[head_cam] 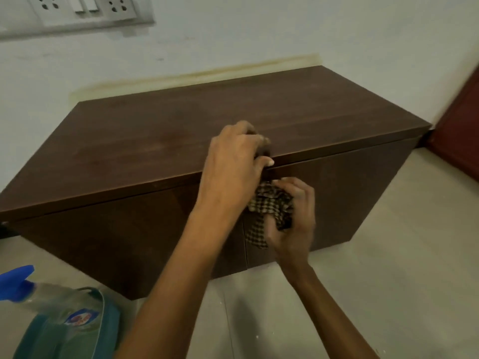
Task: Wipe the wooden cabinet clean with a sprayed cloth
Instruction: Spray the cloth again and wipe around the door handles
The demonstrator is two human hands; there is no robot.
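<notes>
A low, box-shaped cabinet (155, 151) of dark, smooth-grained wood stands against a white wall (285, 29). At lower left lies a clear plastic spray bottle (64, 307) with a blue trigger. The left hand (233, 161) curls at the top's front edge, but it is too blurred to tell what it grasps. The right hand (293, 218) grips a crumpled checked cloth (269, 203) against the cabinet's front, at the door seam.

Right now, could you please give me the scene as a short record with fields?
cabinet: brown wood, against the wall, doors closed
cloth: checked, bunched, in front of the cabinet
right hand: grips cloth
left hand: at top front edge, seems to pinch cloth's upper end
spray bottle: blue trigger, lower left, no hand on it
</notes>
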